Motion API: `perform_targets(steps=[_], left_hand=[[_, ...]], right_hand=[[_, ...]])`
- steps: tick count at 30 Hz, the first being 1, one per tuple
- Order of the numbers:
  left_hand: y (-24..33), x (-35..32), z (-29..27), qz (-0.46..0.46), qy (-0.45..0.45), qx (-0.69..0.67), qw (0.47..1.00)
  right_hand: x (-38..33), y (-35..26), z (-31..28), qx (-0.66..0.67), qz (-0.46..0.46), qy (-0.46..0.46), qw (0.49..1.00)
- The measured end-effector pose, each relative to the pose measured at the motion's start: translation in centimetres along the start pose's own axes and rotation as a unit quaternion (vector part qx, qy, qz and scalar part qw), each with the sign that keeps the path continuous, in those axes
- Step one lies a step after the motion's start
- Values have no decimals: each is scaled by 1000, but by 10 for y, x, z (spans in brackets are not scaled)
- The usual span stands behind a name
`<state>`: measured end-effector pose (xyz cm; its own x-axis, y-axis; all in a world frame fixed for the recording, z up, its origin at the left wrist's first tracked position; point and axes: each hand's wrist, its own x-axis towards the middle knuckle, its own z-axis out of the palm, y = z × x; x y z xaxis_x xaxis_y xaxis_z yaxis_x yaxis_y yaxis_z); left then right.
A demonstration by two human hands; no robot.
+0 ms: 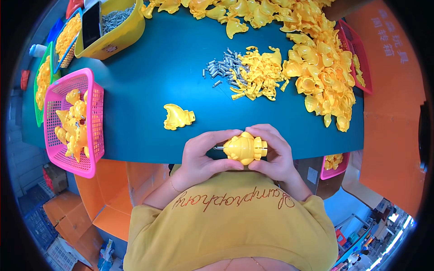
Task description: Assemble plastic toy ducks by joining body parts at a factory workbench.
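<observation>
A rounded yellow plastic toy body (244, 148) is held between my two hands at the table's near edge. My left hand (203, 152) grips its left end, where a small metal piece (219, 147) sticks out. Closed round the right end is my right hand (276, 154), beside a notched collar. Beyond my left hand lies a single yellow shell half (178, 117), its hollow side partly showing. Farther off, a heap of small yellow plastic parts (262, 72) touches a scatter of metal springs or pins (224, 68).
A large pile of yellow shells (323, 72) covers the table's far right. At left, a pink basket (96, 117) holds yellow pieces. Behind it stand a green basket (39, 116) and a yellow bin (129, 44) with metal parts and a dark phone-like slab (91, 25). Orange cartons (393, 117) flank the table.
</observation>
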<state>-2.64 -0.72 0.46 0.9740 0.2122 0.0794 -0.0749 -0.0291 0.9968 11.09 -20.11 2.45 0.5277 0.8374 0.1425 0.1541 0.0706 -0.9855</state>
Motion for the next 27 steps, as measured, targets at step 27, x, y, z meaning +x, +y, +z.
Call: perform_targets(steps=[27], left_hand=[[-12, 1, 8, -12, -7, -203, 979]], right_hand=[[3, -4, 12, -85, -19, 21, 996]])
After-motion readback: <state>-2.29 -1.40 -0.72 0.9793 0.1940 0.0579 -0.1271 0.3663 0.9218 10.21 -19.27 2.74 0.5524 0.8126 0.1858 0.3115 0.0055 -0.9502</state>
